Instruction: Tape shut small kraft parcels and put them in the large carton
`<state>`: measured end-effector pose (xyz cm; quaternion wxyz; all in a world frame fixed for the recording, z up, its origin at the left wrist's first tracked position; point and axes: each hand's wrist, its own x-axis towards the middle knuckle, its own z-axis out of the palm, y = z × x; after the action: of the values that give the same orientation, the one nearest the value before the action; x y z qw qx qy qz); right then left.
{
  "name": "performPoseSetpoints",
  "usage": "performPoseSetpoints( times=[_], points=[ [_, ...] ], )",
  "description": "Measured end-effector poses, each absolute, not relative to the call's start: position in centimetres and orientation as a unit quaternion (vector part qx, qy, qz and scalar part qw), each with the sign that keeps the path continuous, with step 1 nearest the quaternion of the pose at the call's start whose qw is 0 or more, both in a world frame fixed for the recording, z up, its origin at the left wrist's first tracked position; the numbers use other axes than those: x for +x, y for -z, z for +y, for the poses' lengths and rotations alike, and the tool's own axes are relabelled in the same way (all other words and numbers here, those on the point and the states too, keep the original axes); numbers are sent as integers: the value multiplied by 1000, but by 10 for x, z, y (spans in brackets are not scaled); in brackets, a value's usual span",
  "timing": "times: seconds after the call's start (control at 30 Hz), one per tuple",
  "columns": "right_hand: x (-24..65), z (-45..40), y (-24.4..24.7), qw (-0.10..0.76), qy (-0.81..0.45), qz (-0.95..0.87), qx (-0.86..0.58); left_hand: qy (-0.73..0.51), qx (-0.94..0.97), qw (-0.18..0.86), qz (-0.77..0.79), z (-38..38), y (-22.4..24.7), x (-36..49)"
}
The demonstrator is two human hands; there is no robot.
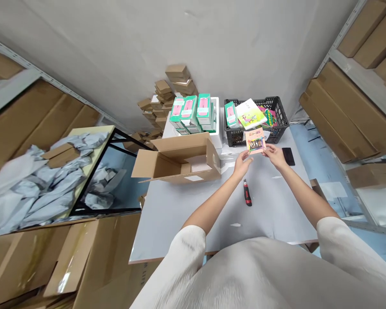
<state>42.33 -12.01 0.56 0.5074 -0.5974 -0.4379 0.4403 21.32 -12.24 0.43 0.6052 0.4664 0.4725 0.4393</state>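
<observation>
Between my two hands is a small orange-pink booklet [255, 140] with a picture on its cover, in front of a black crate [238, 138]. My left hand [242, 164] pinches its lower left corner, and my right hand [274, 154] grips its lower right edge. The crate holds a white and green book [250, 115], a green and pink box [231, 115] and other colourful packs. Nearer to me, a red and black utility knife [247, 193] lies on the grey table [193, 219]. A black phone [288, 156] is beside my right hand.
An open cardboard box [193, 156] stands left on the table. Behind it, green and pink boxes [188, 109] fill a white foam container [216, 128]. Small cartons [176, 73] are stacked by the wall. Grey parcels [48, 184] cover a left table; shelves with cartons flank both sides.
</observation>
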Motion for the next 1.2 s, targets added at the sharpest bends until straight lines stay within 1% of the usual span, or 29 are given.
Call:
performPoseSetpoints(
  times=[0.23, 0.43, 0.57, 0.63, 0.7, 0.77, 0.83, 0.9, 0.97, 1.07, 1.2],
  points=[
    [435, -30, 14, 491, -444, -428, -615, -443, 403, 619, 507, -45, -4, 238],
    [426, 28, 31, 475, -461, -374, -650, -463, 384, 593, 536, 8, 6, 251],
    [428, 42, 40, 452, -440, -440, -639, -478, 421, 561, 529, 24, 14, 254],
    [431, 36, 42, 419, -397, -498, -647, -469, 489, 506, 534, 23, 18, 251],
    [434, 24, 42, 378, -304, -566, -667, -431, 601, 425, 522, 15, 20, 244],
    [436, 9, 39, 333, -187, -651, -656, -354, 716, 361, 482, 6, 23, 236],
    [437, -4, 35, 266, -123, -734, -613, -278, 780, 314, 464, -1, 24, 232],
    [437, -9, 32, 201, -94, -789, -573, -216, 809, 287, 465, -2, 25, 231],
    [436, -7, 31, 153, -82, -811, -559, -169, 821, 273, 472, 2, 25, 234],
    [434, 2, 31, 115, -76, -815, -563, -122, 829, 254, 483, 12, 25, 240],
    [431, 18, 30, 78, -82, -820, -562, -94, 822, 252, 502, 27, 24, 246]
  ],
)
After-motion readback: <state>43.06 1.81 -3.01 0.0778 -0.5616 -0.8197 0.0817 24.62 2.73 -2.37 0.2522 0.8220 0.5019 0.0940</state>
